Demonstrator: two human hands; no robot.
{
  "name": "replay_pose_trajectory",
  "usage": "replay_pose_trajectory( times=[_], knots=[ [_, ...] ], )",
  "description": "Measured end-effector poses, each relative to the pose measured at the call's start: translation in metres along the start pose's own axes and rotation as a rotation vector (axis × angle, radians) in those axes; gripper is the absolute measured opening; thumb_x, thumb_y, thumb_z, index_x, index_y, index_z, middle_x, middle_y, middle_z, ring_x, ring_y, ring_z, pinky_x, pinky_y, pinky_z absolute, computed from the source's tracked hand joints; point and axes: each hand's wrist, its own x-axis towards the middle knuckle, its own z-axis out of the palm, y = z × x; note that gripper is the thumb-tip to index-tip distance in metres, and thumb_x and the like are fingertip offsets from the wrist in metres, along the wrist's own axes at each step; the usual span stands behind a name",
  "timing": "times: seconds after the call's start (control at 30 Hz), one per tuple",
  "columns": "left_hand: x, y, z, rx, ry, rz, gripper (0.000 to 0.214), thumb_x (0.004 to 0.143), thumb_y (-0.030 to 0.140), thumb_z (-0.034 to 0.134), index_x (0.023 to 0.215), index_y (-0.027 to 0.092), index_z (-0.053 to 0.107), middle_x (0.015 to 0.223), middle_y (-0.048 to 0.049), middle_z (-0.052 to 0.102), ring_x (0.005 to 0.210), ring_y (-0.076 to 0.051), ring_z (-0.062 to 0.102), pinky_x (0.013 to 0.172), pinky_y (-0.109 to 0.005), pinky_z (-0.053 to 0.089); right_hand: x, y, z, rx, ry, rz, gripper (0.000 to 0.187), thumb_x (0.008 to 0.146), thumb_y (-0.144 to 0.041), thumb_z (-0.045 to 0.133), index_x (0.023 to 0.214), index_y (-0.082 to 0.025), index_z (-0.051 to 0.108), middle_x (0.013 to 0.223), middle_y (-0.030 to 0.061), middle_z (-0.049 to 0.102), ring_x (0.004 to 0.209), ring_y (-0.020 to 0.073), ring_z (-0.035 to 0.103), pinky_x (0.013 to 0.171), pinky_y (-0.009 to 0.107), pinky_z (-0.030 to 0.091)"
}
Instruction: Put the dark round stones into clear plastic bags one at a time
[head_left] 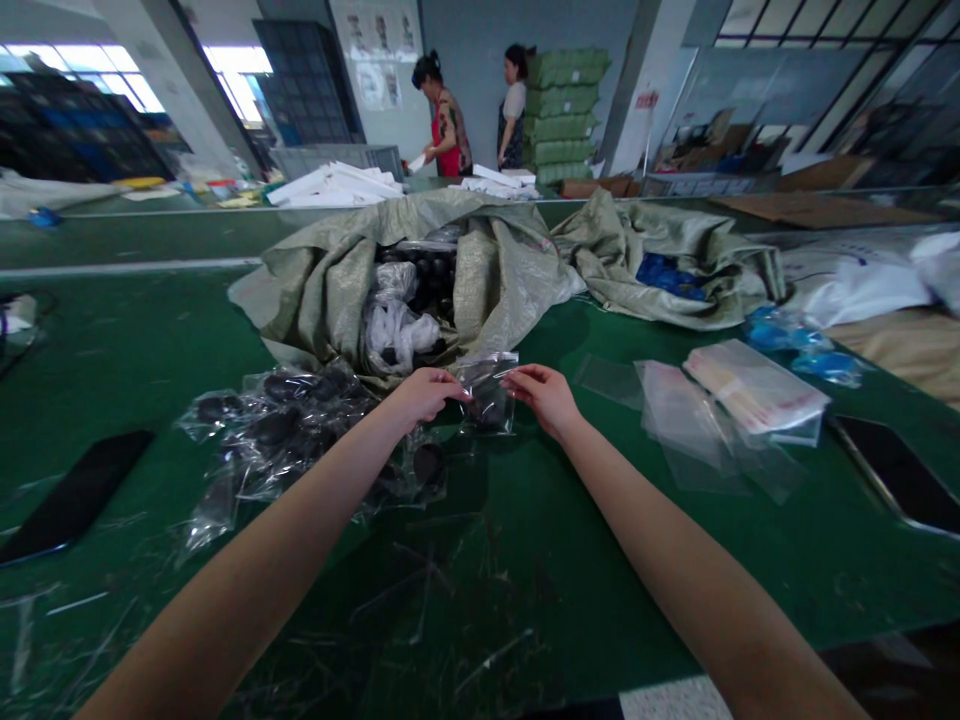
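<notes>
Between my hands, above the green table, is a clear plastic bag [489, 400] with a dark item inside; its exact kind I cannot make out. My left hand [431, 394] pinches the bag's left edge. The fingers of my right hand [546, 396] are closed on its upper right edge. Left of the bag lies a heap of clear bags with dark round items [289, 425], partly hidden by my left forearm. To the right of my right hand rests a stack of flat clear bags [757, 387], with looser ones beside it.
An open woven sack [315, 270] with dark round items stands behind my hands. Another sack [720, 240] holds blue items. Dark phones lie at left [75, 490] and right [900, 470]. Two people stand beyond the table, near white pieces [337, 185] and stacked green bundles [566, 110].
</notes>
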Motion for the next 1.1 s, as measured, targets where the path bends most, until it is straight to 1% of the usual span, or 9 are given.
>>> replay_pose_trajectory(
  times=[0.2,0.4,0.53,0.63,0.7,0.77,0.83,0.9,1.1],
  knots=[
    [0.001,0.001,0.000,0.006,0.004,-0.028,0.024,0.062,0.024,0.075,0.070,0.019,0.052,0.042,0.0092,0.040,0.034,-0.003,0.020,0.038,-0.022,0.008,-0.002,0.001,0.003,0.057,-0.008,0.017,0.024,0.071,-0.036,0.076,0.081,-0.019,0.064,0.080,0.0029,0.071,0.074,0.0143,0.070,0.068,0.027,0.056],
    [0.002,0.002,0.005,0.012,0.039,-0.036,0.021,0.064,0.020,0.072,0.070,0.018,0.052,0.043,0.0094,0.040,0.034,-0.003,0.021,0.038,-0.023,0.010,0.001,0.002,0.006,0.022,0.037,-0.038,0.027,0.068,-0.041,0.076,0.081,-0.020,0.065,0.073,0.0001,0.069,0.068,0.0142,0.068,0.064,0.028,0.055],
    [0.003,0.001,0.004,0.215,0.106,-0.028,0.012,0.072,0.028,0.066,0.074,0.018,0.059,0.042,0.0083,0.037,0.036,-0.007,0.025,0.040,-0.024,0.015,0.001,0.003,0.006,0.061,0.070,-0.074,0.023,0.070,-0.038,0.074,0.079,-0.019,0.064,0.079,0.0021,0.071,0.072,0.0141,0.068,0.067,0.028,0.056],
    [-0.002,0.005,0.003,0.589,0.290,0.154,0.020,0.076,0.036,0.064,0.077,0.016,0.066,0.053,0.0004,0.054,0.048,-0.013,0.047,0.047,-0.026,0.030,0.002,0.005,0.006,0.035,0.061,-0.097,0.021,0.072,-0.038,0.071,0.081,-0.020,0.065,0.078,0.0012,0.070,0.073,0.0144,0.067,0.066,0.028,0.056],
    [-0.007,0.011,0.007,0.794,0.475,0.383,0.025,0.080,0.039,0.061,0.086,0.016,0.067,0.077,-0.0066,0.067,0.067,-0.018,0.060,0.058,-0.027,0.039,0.002,0.006,0.006,0.014,0.057,-0.108,0.021,0.072,-0.037,0.070,0.084,-0.020,0.065,0.077,0.0004,0.070,0.072,0.0147,0.067,0.065,0.027,0.056],
    [-0.010,0.017,0.017,0.930,0.554,0.603,0.024,0.086,0.037,0.055,0.095,0.018,0.067,0.095,-0.0084,0.069,0.082,-0.021,0.063,0.067,-0.029,0.043,0.002,0.007,0.007,0.009,0.062,-0.120,0.021,0.072,-0.037,0.070,0.085,-0.020,0.066,0.076,0.0002,0.070,0.071,0.0147,0.067,0.063,0.026,0.055],
    [-0.011,0.023,0.030,1.045,0.488,0.755,0.023,0.091,0.034,0.049,0.098,0.021,0.067,0.101,-0.0060,0.069,0.087,-0.021,0.064,0.070,-0.029,0.045,0.002,0.006,0.007,0.010,0.072,-0.137,0.021,0.073,-0.036,0.069,0.086,-0.020,0.067,0.076,0.0002,0.069,0.070,0.0146,0.066,0.061,0.026,0.054],
    [-0.006,0.029,0.043,1.145,0.411,0.821,0.027,0.095,0.033,0.044,0.100,0.024,0.068,0.103,-0.0040,0.070,0.087,-0.020,0.065,0.068,-0.029,0.045,0.002,0.006,0.006,-0.001,0.074,-0.162,0.020,0.074,-0.036,0.069,0.085,-0.020,0.067,0.076,0.0005,0.069,0.071,0.0148,0.066,0.061,0.026,0.054],
    [0.011,0.038,0.056,1.352,0.329,0.810,0.033,0.096,0.032,0.039,0.103,0.023,0.070,0.102,-0.0074,0.069,0.082,-0.022,0.067,0.064,-0.031,0.045,0.001,0.007,0.002,-0.131,0.054,-0.278,0.017,0.080,-0.036,0.061,0.086,-0.021,0.065,0.080,0.0009,0.068,0.072,0.0156,0.064,0.065,0.028,0.054]
  ],
)
